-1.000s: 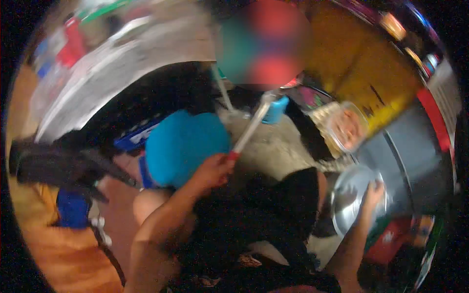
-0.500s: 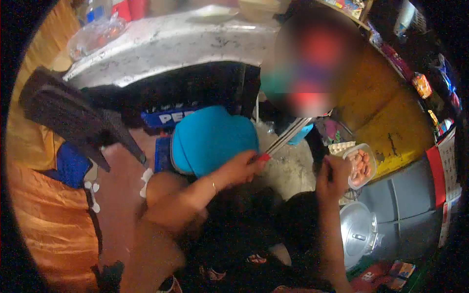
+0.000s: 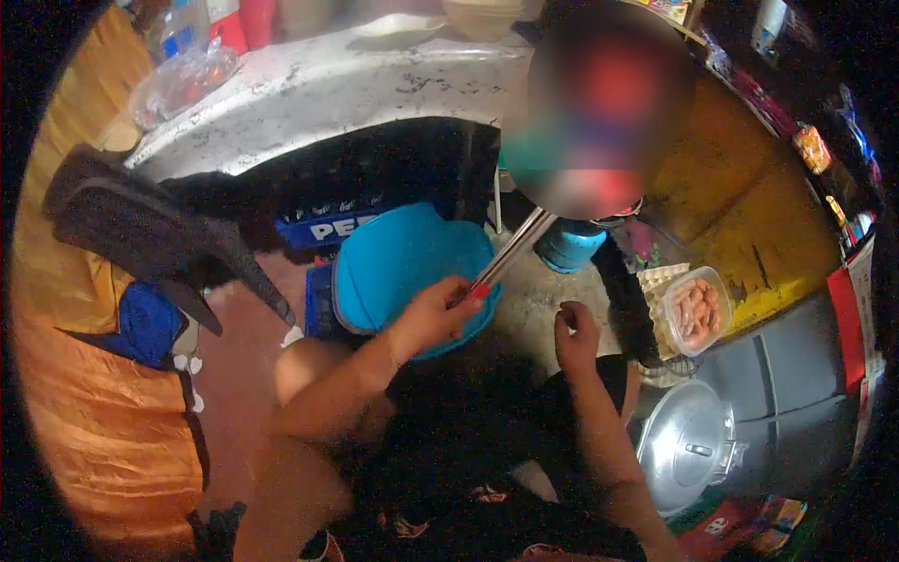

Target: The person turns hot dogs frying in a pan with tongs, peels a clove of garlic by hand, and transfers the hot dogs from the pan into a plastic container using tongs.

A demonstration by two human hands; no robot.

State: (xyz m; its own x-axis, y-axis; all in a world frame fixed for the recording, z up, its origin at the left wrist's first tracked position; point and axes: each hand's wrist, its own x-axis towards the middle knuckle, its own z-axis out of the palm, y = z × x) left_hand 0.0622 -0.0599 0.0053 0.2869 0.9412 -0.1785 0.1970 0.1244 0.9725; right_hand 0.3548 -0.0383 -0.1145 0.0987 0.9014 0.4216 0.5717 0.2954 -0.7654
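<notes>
**Tongs gripped in my left hand; right hand away from the tub**

Far left, a dark plastic chair stands near the long white worktop. A lettered blue crate sits beneath the worktop, presumably stowed there to save floor space. A blue-green plastic item lies just in front of it.

My left hand is closed around the red-handled end of metal tongs. They slant up and away from me; I judge the end grip is meant to give reach and keep my fingers clear. Their far end is hidden by the blurred patch, near a blue container.

My right hand is unoccupied as far as I can see, fingers loosely curled, between the tongs and the tub.

Farther right, pinkish-orange pieces fill a clear tub beside an egg tray, probably kept within easy reach. Nearer me is a lidded metal pot, likely covered to protect its contents.

Compared with half a second earlier, my right hand has shifted left from beside the tub; a second ago it was at the pot. The tongs remain in my left.
</notes>
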